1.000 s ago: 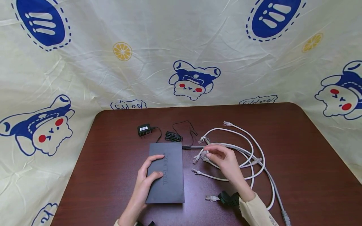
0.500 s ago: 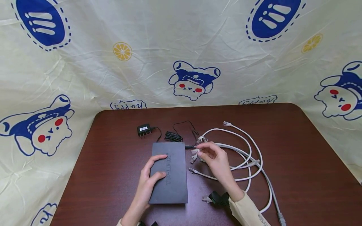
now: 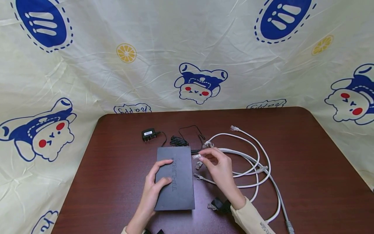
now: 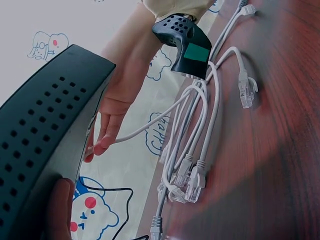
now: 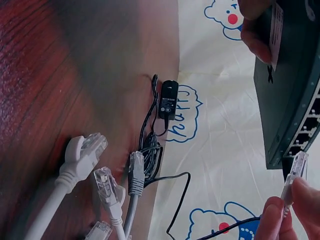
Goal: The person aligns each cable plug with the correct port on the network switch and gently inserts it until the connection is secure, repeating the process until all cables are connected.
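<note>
A dark grey TP-LINK network switch [image 3: 179,200] is gripped by my left hand [image 3: 152,185], with thumb and index finger spread over its top. In the right wrist view other fingers [image 5: 257,42] show at its underside, so it is raised off the table. My right hand [image 3: 220,169] pinches the clear plug [image 5: 299,167] of a white network cable between thumb and fingers. That plug sits right at the row of ports [image 5: 305,132] on the switch's right side. A black power lead [image 3: 195,151] runs from the same side, near its far end.
Several white and grey network cables [image 3: 270,169] lie looped to the right, with loose plugs [image 3: 198,177] near the switch. Behind it are a black power adapter [image 3: 149,134] and its bundled cord [image 3: 179,141]. The brown table [image 3: 315,182] meets a printed cloth [image 3: 163,78].
The switch and left hand have shifted slightly right. My right hand has moved left with the network cable plug, bringing it to the switch's side, and the cables have been dragged left a little.
</note>
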`<state>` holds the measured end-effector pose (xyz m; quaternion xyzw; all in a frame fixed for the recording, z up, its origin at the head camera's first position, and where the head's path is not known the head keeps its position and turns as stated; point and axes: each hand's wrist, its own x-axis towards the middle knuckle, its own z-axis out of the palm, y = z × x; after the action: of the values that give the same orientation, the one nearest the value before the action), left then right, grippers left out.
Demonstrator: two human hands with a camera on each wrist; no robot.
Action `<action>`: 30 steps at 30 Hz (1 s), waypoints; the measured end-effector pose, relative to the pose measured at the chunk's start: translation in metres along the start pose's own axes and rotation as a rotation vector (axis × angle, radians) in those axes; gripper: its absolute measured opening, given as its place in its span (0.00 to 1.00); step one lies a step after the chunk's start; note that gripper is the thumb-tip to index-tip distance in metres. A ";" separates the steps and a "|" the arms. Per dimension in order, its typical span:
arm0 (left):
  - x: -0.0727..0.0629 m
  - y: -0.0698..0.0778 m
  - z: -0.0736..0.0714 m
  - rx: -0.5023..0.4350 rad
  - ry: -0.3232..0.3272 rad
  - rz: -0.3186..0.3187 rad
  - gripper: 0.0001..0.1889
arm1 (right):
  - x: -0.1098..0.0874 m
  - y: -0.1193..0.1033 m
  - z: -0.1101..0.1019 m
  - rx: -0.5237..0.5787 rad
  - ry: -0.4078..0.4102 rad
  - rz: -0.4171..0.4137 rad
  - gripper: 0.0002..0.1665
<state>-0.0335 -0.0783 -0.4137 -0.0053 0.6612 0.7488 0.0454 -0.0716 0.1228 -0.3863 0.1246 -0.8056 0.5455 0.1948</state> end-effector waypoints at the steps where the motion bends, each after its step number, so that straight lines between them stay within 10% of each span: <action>1: 0.000 0.000 0.000 -0.002 0.000 0.002 0.25 | 0.000 -0.003 0.000 -0.016 0.006 -0.009 0.09; 10: 0.001 0.000 0.002 -0.009 -0.003 0.008 0.25 | -0.003 0.029 0.009 -0.060 0.051 -0.065 0.11; 30: -0.001 0.002 0.000 0.006 -0.005 0.019 0.25 | -0.001 0.023 0.009 -0.147 0.058 -0.141 0.11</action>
<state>-0.0329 -0.0784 -0.4120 0.0030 0.6635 0.7471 0.0400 -0.0817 0.1234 -0.4084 0.1504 -0.8267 0.4732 0.2647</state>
